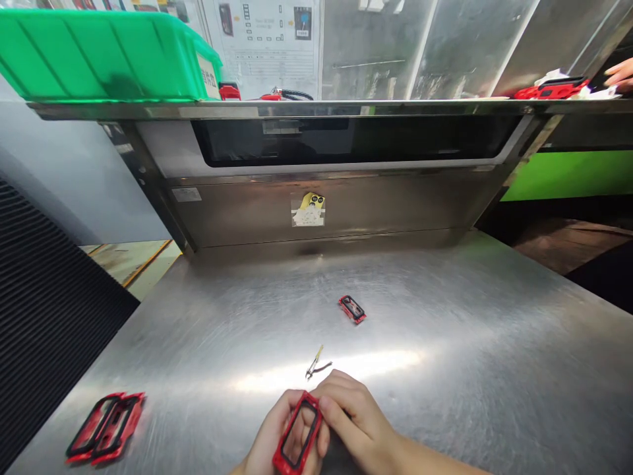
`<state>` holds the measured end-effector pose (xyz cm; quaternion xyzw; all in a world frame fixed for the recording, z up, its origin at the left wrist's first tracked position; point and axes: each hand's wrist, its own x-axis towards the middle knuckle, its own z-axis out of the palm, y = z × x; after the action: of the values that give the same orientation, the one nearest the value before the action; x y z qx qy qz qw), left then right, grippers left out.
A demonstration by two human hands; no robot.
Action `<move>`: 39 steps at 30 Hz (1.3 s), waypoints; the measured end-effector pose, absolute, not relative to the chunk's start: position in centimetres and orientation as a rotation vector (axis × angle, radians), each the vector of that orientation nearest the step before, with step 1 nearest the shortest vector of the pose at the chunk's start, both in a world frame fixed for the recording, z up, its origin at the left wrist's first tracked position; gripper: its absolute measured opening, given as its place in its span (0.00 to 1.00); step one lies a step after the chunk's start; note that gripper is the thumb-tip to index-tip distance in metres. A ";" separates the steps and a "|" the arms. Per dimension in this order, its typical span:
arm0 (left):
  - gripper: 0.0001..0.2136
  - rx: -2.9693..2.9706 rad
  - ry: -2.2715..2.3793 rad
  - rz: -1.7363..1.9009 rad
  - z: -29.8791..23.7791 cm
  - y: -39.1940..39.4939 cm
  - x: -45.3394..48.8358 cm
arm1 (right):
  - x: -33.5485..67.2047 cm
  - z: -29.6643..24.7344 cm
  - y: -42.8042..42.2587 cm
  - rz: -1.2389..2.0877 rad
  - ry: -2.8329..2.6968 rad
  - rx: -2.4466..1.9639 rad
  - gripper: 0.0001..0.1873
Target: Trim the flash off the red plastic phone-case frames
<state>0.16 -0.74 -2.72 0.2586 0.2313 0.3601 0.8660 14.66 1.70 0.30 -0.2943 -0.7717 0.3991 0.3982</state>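
Observation:
A red rectangular plastic frame with a black inner rim [281, 455] is tilted up in my left hand [267, 432], whose fingers wrap around it from behind and show through its opening. My right hand [361, 415] closes its thumb and fingers on the frame's upper right edge. Just beyond my hands, a small pair of pliers [312, 367] lies on the metal table with its handles apart. Farther back rests another red and black frame [353, 309]. Two more such frames [106, 427] lie side by side at the left.
The steel table [445, 316] meets a back panel bearing a small yellow picture [310, 210]. Above runs a shelf [346, 110] with a green bin [99, 59] and red parts [551, 88]. Another person's hand [620, 74] shows at the upper right. A black ribbed surface [49, 316] borders the left.

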 end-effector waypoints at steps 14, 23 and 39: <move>0.26 0.497 0.368 0.769 -2.7 -0.4 0.3 | 14.8 0.5 1.7 1.045 -1.930 -0.793 0.28; 0.24 0.519 0.419 0.776 -2.4 -0.4 0.3 | 14.8 0.4 1.7 1.030 -1.935 -0.797 0.26; 0.26 0.499 0.564 0.711 -3.0 -0.1 0.1 | 14.8 0.5 1.8 1.037 -1.910 -0.790 0.23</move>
<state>0.12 -0.12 -3.00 0.2384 0.2698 0.3398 0.8688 14.77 1.79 0.46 -0.3126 -0.7561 0.4104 0.4027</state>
